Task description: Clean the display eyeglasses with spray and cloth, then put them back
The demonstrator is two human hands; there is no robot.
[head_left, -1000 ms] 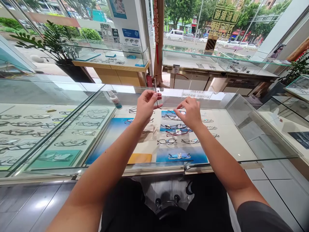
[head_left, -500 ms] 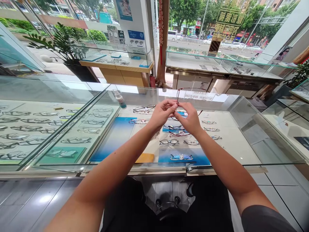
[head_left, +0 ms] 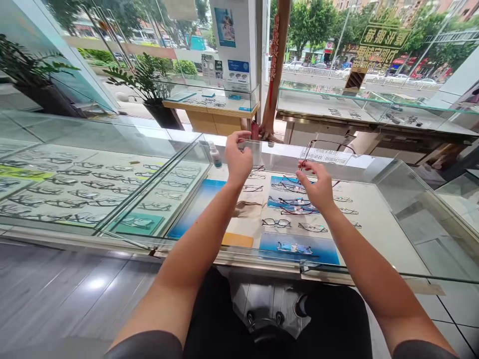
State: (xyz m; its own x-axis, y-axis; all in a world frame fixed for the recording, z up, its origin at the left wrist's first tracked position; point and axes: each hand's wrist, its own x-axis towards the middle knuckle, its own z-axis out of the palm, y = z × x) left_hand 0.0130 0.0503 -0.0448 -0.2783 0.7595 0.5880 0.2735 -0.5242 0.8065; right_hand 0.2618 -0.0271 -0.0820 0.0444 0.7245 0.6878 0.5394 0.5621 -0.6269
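Observation:
My right hand [head_left: 317, 188] pinches a thin dark-red eyeglass frame [head_left: 325, 146] and holds it up above the glass counter top [head_left: 374, 172]. My left hand [head_left: 238, 160] is raised to the left of it, with thumb and fingers closed on a small clear flat piece [head_left: 250, 145], possibly a lens. The two hands are apart, roughly a hand's width between them. Under the glass below them lie several pairs of glasses [head_left: 277, 223] on blue and white display cards.
A small spray bottle [head_left: 215, 154] stands on the counter left of my left hand. A yellow cloth [head_left: 232, 240] lies inside the case. A long showcase [head_left: 67, 184] of glasses runs left. More showcases [head_left: 337, 107] and potted plants [head_left: 153, 85] stand by the window.
Half a second ago both hands met on the red frame. Now they have parted: the right keeps the frame, the left has moved left with the clear piece. The view has shifted left.

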